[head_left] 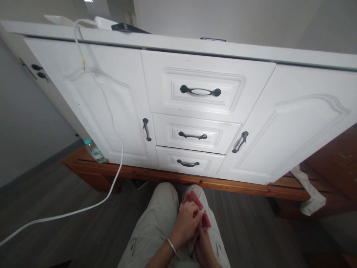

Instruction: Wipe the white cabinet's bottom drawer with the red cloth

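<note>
My left hand (186, 219), with a silver bangle (172, 248) at its wrist, lies over my lap with its fingers curled on a soft-looking red piece (205, 220), cloth or paper; I cannot tell which. Close against it, my right hand (205, 243) comes up from below and holds the same red piece. Its fingers are mostly covered by the left hand. The red piece rests above my right knee. A thin pale strip (192, 243) with a dark end hangs between the wrists.
Ahead stands a white cabinet (192, 108) with drawers and dark handles, on a brown wooden bench (223, 185). A white cable (113, 119) drops from its top and crosses left. A bottle (95, 152) stands at the left; a pale cloth (309, 193) hangs at the right.
</note>
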Tool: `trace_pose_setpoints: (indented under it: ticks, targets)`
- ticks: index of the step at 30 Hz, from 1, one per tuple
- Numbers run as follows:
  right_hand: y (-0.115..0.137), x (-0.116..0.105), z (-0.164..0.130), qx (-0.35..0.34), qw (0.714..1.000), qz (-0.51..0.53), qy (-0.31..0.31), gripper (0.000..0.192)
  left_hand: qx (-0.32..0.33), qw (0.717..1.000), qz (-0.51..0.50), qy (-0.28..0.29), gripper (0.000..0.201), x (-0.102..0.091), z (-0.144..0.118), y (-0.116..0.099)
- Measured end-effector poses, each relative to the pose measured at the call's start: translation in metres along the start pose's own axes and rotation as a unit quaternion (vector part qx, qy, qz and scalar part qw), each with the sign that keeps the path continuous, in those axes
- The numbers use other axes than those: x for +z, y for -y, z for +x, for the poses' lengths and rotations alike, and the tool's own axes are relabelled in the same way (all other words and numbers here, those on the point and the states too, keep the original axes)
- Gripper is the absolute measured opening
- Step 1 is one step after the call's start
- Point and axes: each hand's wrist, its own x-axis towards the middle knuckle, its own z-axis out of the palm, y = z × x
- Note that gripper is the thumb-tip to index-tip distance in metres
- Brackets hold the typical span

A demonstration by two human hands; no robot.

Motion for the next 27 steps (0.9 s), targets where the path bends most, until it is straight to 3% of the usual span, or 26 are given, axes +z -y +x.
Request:
trace_pose_setpoints:
  ticks: [3, 5, 8, 11, 18, 27]
  targets:
    - [0.009, 0.011, -0.005, 0.041, 0.996, 0.072, -0.039, 0.056, 0.051, 0.988, 0.071, -0.128, 0.015, -0.022, 0.044, -0.003]
    - [0.012, 0.016, -0.006, 0.057, 0.993, 0.093, -0.053, 0.057, 0.093, 0.97, 0.12, -0.19, 0.013, -0.034, 0.079, 0.0]
    - [0.012, 0.017, -0.006, 0.074, 0.989, 0.107, -0.064, 0.054, 0.141, 0.943, 0.212, -0.213, 0.023, -0.042, 0.124, 0.013]
    - [0.01, 0.012, -0.005, 0.089, 0.987, 0.117, -0.059, 0.053, 0.147, 0.934, 0.248, -0.209, 0.016, -0.037, 0.151, 0.032]
    - [0.006, 0.007, -0.002, 0.092, 0.986, 0.126, -0.059, 0.047, 0.139, 0.92, 0.281, -0.236, 0.03, -0.024, 0.18, 0.06]
    - [0.005, 0.011, -0.003, 0.087, 0.99, 0.099, -0.042, 0.041, 0.178, 0.91, 0.31, -0.213, 0.03, -0.028, 0.19, 0.071]
